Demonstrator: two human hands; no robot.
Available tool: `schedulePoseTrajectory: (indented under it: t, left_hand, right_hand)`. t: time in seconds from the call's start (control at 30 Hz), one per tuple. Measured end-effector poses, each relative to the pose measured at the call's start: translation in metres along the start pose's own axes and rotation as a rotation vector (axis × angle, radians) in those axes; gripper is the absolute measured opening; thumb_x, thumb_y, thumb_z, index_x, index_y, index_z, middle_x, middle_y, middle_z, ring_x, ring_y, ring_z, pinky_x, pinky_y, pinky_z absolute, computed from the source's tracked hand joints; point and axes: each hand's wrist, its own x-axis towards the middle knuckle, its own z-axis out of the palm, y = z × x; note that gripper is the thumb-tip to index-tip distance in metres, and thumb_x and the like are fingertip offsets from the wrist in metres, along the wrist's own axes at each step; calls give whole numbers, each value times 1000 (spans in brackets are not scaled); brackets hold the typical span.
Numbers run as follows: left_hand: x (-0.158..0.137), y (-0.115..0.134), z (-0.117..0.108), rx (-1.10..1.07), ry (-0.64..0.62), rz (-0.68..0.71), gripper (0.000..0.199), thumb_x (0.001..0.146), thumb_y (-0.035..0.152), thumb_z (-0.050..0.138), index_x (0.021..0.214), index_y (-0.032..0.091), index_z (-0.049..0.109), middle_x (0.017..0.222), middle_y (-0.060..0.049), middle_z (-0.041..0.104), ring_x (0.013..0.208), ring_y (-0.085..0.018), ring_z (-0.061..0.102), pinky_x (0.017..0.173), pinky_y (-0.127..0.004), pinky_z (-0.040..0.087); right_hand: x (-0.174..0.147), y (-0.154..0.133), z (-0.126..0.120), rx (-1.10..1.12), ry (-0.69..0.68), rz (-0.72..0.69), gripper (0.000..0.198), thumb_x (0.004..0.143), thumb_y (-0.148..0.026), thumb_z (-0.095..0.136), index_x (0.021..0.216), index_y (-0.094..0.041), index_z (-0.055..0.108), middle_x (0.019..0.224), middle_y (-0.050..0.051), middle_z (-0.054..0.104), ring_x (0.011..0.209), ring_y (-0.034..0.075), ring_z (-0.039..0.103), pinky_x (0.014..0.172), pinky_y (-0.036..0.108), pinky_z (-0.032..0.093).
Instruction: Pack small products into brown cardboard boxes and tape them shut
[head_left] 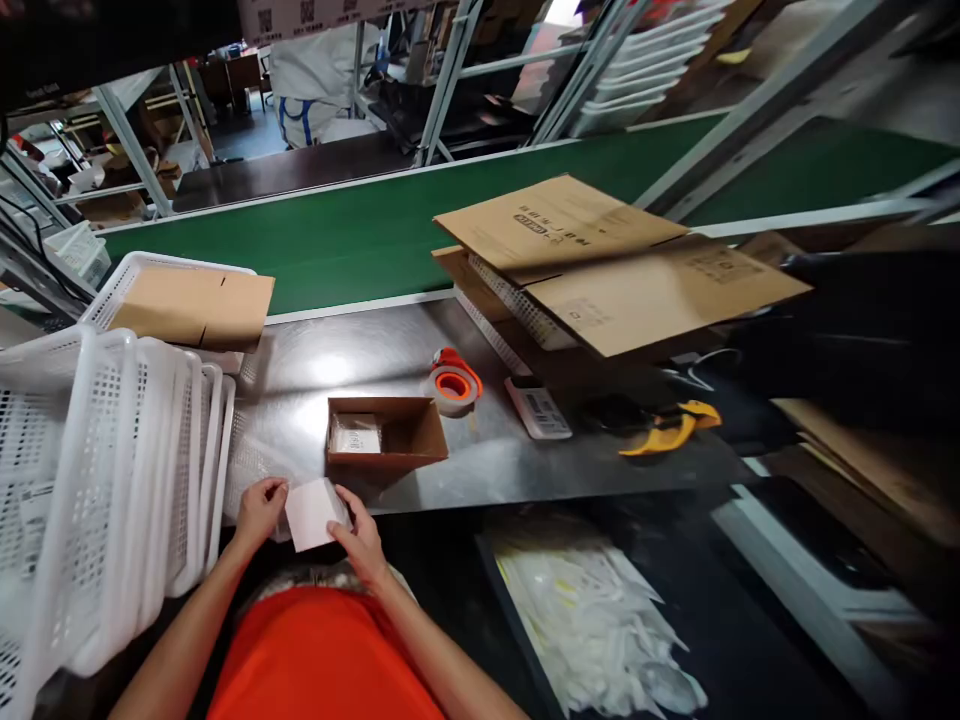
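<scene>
In my right hand [360,535] is a small white box [313,512], gripped between thumb and fingers at the table's front edge. My left hand [260,512] is closed in a pinch at the box's left side. It appears to hold the edge of a clear sheet of bubble wrap [262,458], which spreads over the metal table behind it. Just beyond my hands stands an open cardboard box [409,462]. A bubble-wrapped item with a printed label [356,434] lies in its left end.
White plastic baskets [150,450] are nested on the left. An orange tape dispenser [454,385], a label-faced handheld device [538,408] and a yellow-handled tool [667,432] lie to the right. Flattened cartons [600,240] rest behind them. A bin of plastic bags [592,610] sits below.
</scene>
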Motion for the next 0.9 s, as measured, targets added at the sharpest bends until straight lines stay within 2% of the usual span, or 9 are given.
schedulePoseTrajectory:
  t: [0.13,0.3,0.4,0.53,0.6,0.67,0.73,0.83,0.9]
  left_hand:
    - [4,-1,-6,22,-23,-8,39,90,47,59,94,15,81,86,-9,82,80,-25,73,79,-37,56]
    - [-1,6,-6,0,-87,14,38,90,49,61,96,17,81,93,-9,83,87,-24,75,84,-37,58]
    - [-5,9,-5,-14,-114,35,38,89,49,63,96,17,82,94,-9,83,89,-25,76,84,-36,58]
    - [-3,9,-8,-8,-84,29,40,90,48,61,99,15,82,94,-12,83,87,-26,76,81,-38,58]
    - [0,11,-10,-8,-75,46,40,91,47,61,101,15,83,97,-12,83,90,-26,75,84,-38,57]
    - [1,16,-13,-6,-86,76,37,90,47,63,100,17,84,97,-10,82,92,-25,74,85,-37,56]
    - [-2,20,-20,-1,-118,117,34,89,46,65,96,19,85,95,-8,81,91,-25,73,84,-36,56]
    - [-10,23,-30,30,-186,156,32,91,45,64,94,20,85,91,-7,81,87,-24,72,81,-35,55]
    - [-15,22,-35,67,-219,148,34,92,45,62,94,20,85,90,-7,81,84,-23,72,78,-34,55]
  right_hand:
    - [1,1,-3,79,-153,-27,73,71,-53,73,137,-22,68,152,17,59,142,40,55,122,56,40]
    - [3,-11,3,96,-362,-84,76,64,-48,85,134,-22,74,153,18,59,141,41,56,121,59,38]
    - [4,-20,6,62,-414,-95,77,64,-42,86,136,-19,73,160,21,50,144,42,53,121,59,38]
    - [5,-31,7,-53,-485,-97,81,60,-30,87,139,-19,71,174,22,29,155,45,39,125,59,31]
    - [6,-35,7,-94,-522,-106,84,59,-26,88,140,-20,71,176,21,24,157,45,34,127,60,28]
    - [9,-35,8,-90,-531,-98,84,59,-27,88,141,-23,70,176,19,25,158,43,33,126,60,28]
    - [12,-29,9,-18,-508,-59,84,61,-36,89,142,-24,69,174,19,30,158,43,34,126,60,29]
    - [15,-13,8,187,-403,28,87,58,-54,91,136,-22,73,168,21,43,158,44,33,127,61,26]
    - [15,-1,8,278,-332,68,89,55,-64,90,132,-22,75,164,21,48,155,45,38,127,62,27]
